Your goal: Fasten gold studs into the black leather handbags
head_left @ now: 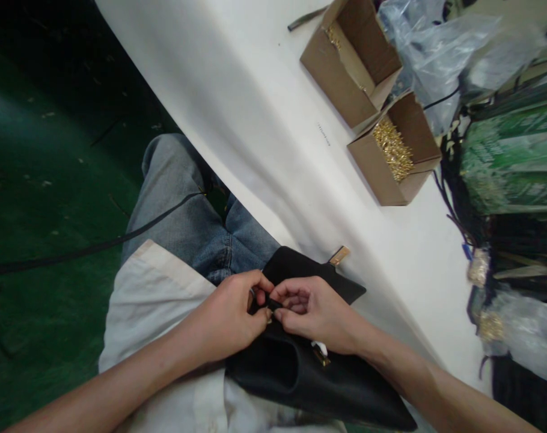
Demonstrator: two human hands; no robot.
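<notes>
A black handbag (345, 385) lies across my lap against the table edge, its flap (296, 264) folded back. At the flap's edge a gold clasp plate (339, 255) sticks out. Lower on the bag's front is a gold fitting (321, 356) with a bit of white wrapping. My left hand (237, 310) and my right hand (318, 313) meet over the bag, fingertips pinched together around a small black strap end (273, 304). A tiny gold piece shows by the left thumb, partly hidden by fingers.
On the white table (255, 120) stand two cardboard boxes, one (345, 78) beside another (386, 168) holding many small gold parts (393, 150). Clear plastic bags (436, 48) and green-wrapped packs (517, 156) lie farther right. A long black strap (156, 219) hangs across my knee.
</notes>
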